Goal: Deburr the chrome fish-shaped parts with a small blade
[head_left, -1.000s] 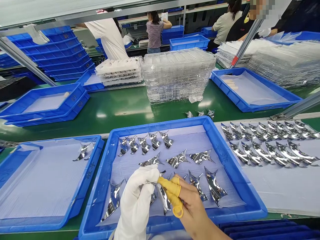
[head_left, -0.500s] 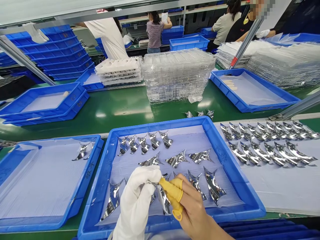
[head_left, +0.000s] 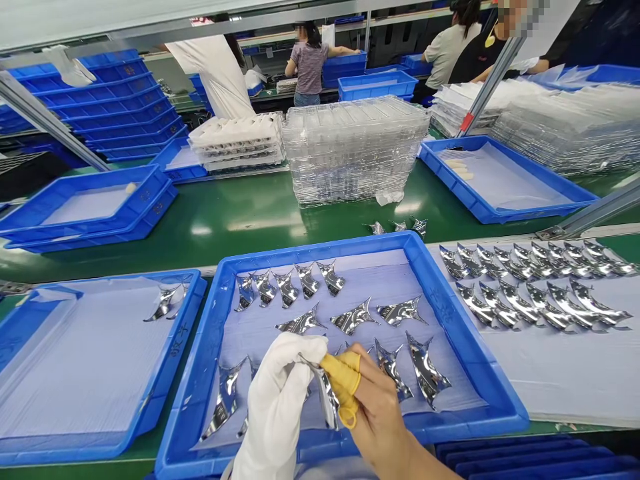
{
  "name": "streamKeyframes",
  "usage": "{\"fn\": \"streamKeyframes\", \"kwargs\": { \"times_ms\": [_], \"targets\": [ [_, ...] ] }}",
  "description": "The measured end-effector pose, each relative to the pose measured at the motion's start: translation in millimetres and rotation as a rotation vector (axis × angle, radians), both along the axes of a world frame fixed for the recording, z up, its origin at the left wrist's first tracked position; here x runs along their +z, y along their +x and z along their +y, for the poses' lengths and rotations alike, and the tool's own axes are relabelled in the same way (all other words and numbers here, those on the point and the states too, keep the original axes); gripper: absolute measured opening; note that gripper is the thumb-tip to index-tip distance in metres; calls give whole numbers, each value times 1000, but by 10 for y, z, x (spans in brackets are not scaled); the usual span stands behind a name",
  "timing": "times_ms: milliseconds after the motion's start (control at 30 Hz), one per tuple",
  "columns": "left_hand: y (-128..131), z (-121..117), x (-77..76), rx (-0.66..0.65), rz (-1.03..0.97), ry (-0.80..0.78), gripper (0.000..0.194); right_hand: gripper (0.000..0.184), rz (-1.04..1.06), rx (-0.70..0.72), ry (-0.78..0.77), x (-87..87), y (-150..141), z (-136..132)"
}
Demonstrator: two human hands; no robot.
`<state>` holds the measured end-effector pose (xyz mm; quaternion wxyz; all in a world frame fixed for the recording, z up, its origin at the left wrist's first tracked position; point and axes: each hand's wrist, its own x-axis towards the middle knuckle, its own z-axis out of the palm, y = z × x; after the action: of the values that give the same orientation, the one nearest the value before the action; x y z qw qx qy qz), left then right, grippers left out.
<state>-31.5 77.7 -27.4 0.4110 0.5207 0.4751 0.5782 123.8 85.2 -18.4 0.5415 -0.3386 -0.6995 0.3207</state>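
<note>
The left hand [head_left: 276, 400], in a white cloth glove, is curled closed against the upper tip of a shiny metal piece [head_left: 326, 400]. The right hand [head_left: 383, 420] grips the same piece from the other side, with yellow rubber finger covers [head_left: 341, 373] pressed to its edge. The piece stands nearly on end between the two hands, its lower point hanging just above the middle of a blue tray [head_left: 320, 250], and the fingers hide part of it.

It looks thin, light and fairly stiff, but its mirror finish is probably slippery and easy to mark (bare skin would likely smudge it). The safest hold seems to be by the edges and tips, through glove or covers, not across the bright face.

Other shiny pieces [head_left: 351, 320] lie in loose rows on a pale sheet inside the blue tray. More pieces [head_left: 520, 300] sit in two rows to the right of the blue tray, and a smaller pair [head_left: 165, 303] lies in a second tray [head_left: 195, 293] to its left. A tall stack of clear plastic trays [head_left: 355, 150] stands beyond the blue tray.
</note>
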Motion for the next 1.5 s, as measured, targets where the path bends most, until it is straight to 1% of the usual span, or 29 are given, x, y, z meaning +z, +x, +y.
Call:
{"fn": "streamKeyframes", "kwargs": {
  "times_ms": [133, 233, 333, 467, 633, 733, 800, 933, 1100, 1333, 1400, 1500],
  "targets": [
    [18, 16, 8, 45, -14, -43, 18, 51, -18, -73, -26, -9, -22, -28],
    [35, 24, 18, 76, -57, -89, 18, 48, -32, -95, -52, -8, -33, -32],
    [46, 31, 23, 65, -87, -111, 18, 44, -31, -96, -81, 3, -49, -28],
    [54, 28, 24, 40, -67, -104, 16, 37, -8, -130, -111, 12, -85, -37],
    [38, 20, 19, 34, -82, -90, 18, 35, 77, -77, -172, 20, -85, -43],
    [9, 36, 20, 7, -80, -67, 18, 38, 70, -30, -176, 21, -40, -21],
    [-9, 50, 23, -10, -84, -56, 18, 39, 41, -2, -143, 12, -8, -2],
    [-19, 58, 26, -30, -92, -57, 19, 46, -8, -14, -34, -17, 25, 32],
    [-5, 31, 8, -45, -118, -71, 19, 52, -2, -33, 15, -28, 18, 40],
    [-26, -2, -47, -29, -48, -102, 21, 64, -46, -119, 15, -46, -15, -26],
    [-23, -8, -50, -42, -35, -112, 21, 63, -44, -144, 8, -43, -33, -35],
    [-12, -4, -32, -27, -28, -122, 23, 55, -18, -108, -78, -26, -51, -35]
  ]
}}
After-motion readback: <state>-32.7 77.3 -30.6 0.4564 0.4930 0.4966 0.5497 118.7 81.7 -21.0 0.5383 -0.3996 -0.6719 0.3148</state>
